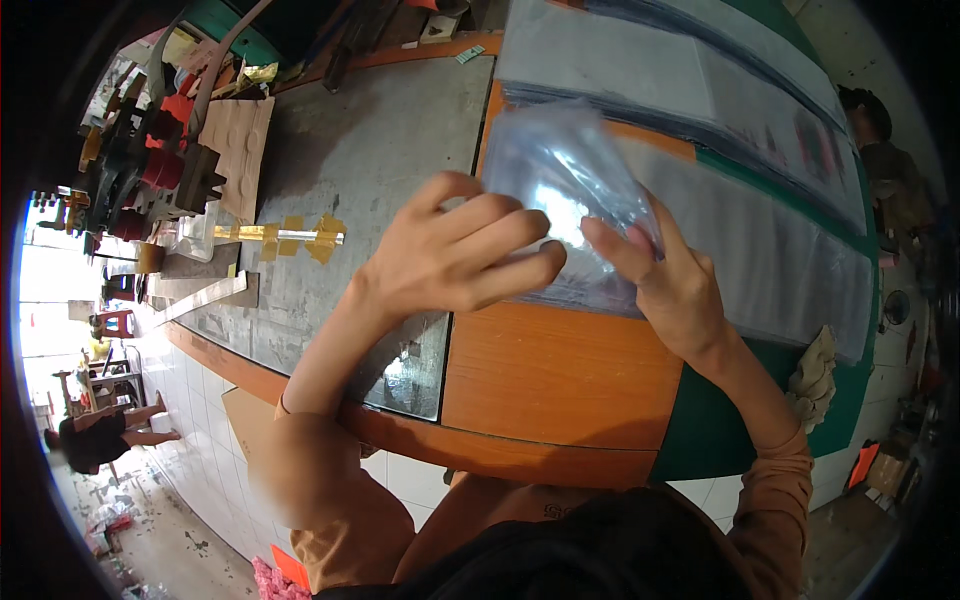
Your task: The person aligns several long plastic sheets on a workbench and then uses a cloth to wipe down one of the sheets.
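My right hand (685,295) grips a clear, shiny plastic sheet or sleeve (545,150) by its right side, with the thumb on top. The plastic is bent upward and catches bright glare; how many layers it has I cannot tell. Close to its left part is my left hand (450,245), fingers loosely bent with gaps between them, and nothing visible in them. Its thumb is hidden. Under and beyond the held plastic, flat stacks of clear plastic sheets (760,215) cover the right side of the table.
A grey work surface (340,150) with yellow tape pieces (325,238) lies to the left, beside an orange wooden panel (560,385) and a green surface (715,430). A machine with red parts (150,160) stands at far left. A crumpled cloth (815,380) rests at right. Another person (100,435) is far left.
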`<state>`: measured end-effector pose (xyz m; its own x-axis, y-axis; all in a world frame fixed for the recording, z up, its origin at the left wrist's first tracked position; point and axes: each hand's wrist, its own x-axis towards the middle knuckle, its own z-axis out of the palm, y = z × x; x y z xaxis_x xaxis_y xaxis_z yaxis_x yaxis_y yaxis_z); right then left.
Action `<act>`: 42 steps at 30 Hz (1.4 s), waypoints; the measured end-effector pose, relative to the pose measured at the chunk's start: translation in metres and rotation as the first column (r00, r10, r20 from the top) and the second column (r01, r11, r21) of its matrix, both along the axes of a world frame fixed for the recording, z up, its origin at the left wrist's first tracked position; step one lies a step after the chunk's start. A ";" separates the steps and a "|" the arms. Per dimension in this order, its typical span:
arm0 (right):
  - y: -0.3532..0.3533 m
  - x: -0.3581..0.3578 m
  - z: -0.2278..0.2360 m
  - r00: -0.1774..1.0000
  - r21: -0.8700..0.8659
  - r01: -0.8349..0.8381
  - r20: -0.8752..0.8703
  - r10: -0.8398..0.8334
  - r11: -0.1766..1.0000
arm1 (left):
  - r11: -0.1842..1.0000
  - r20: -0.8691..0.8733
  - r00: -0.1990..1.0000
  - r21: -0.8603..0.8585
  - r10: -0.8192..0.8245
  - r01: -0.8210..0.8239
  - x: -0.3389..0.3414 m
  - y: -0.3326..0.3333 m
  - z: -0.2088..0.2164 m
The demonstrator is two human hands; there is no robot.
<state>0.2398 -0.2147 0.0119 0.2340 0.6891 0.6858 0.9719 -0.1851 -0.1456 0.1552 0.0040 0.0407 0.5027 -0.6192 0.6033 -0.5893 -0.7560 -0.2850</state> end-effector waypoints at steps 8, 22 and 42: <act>-0.008 -0.003 0.017 0.977 -0.282 -0.019 -0.207 -0.042 0.959 | 0.991 -0.584 0.807 -0.025 0.093 -0.132 0.003 -0.005 0.001; -0.005 0.001 0.000 0.991 -0.136 0.022 -0.127 -0.040 0.990 | 0.972 -0.032 0.995 -0.213 0.091 -0.095 0.005 -0.016 -0.003; -0.015 0.017 0.001 0.992 -0.139 0.006 -0.126 -0.024 0.990 | 0.971 -0.577 0.793 -0.005 0.193 -0.240 0.002 0.014 0.013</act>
<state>0.2571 -0.2300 0.0130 0.3242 0.7709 0.5484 0.9440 -0.2264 -0.2399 0.1575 0.0179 0.0538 0.8847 -0.4184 0.2054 -0.4459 -0.8881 0.1114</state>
